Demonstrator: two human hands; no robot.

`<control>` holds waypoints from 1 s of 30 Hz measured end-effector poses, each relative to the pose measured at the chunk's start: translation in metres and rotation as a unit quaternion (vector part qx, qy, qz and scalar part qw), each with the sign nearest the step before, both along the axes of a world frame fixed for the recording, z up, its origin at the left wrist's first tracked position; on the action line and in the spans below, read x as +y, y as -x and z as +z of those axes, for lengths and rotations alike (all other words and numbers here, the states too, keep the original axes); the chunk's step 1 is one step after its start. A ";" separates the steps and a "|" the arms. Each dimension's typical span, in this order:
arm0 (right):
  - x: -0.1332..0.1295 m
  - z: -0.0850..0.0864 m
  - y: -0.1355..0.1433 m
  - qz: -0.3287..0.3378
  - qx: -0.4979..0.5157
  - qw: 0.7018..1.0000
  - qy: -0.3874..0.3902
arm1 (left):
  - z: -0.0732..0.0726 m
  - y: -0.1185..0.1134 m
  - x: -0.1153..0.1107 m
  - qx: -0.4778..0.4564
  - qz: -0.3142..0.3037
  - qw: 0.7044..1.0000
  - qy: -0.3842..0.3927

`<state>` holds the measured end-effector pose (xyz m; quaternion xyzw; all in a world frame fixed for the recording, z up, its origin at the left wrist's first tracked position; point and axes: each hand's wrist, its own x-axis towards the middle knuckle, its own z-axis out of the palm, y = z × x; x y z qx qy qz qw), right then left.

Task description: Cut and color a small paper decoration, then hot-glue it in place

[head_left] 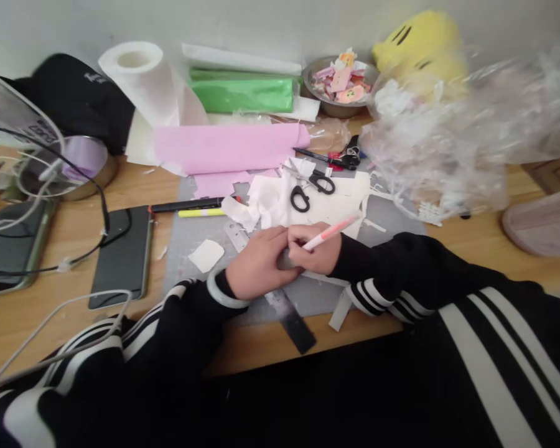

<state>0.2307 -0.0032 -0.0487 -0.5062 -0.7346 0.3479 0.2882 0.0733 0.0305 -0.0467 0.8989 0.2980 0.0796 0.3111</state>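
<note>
The fingers of the right hand (320, 252) are closing around a white-and-orange pen (330, 232), which is slanting up and rightward above the gray mat (180, 264). The left hand (254, 264) is lying palm down beside it, its fingertips reaching the right hand; whether they are gripping anything underneath, I cannot tell. A ruler (299, 331) is sticking out from below the left hand toward the mat's near edge. Just beyond the hands, black-handled scissors (325, 183) are resting on white paper (343, 202). Farther out, a pink roll (233, 149) is lying crosswise, and a phone (121, 255) is resting left of the mat.
</note>
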 end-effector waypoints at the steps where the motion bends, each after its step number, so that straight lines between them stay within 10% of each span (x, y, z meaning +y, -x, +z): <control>1: 0.000 0.000 -0.001 0.001 0.005 1.000 0.007 | 0.000 -0.001 0.000 0.003 -0.003 1.000 0.008; 30: 0.008 -0.005 -0.014 0.015 0.066 0.995 0.069 | -0.002 -0.009 0.015 0.016 -0.034 0.999 0.003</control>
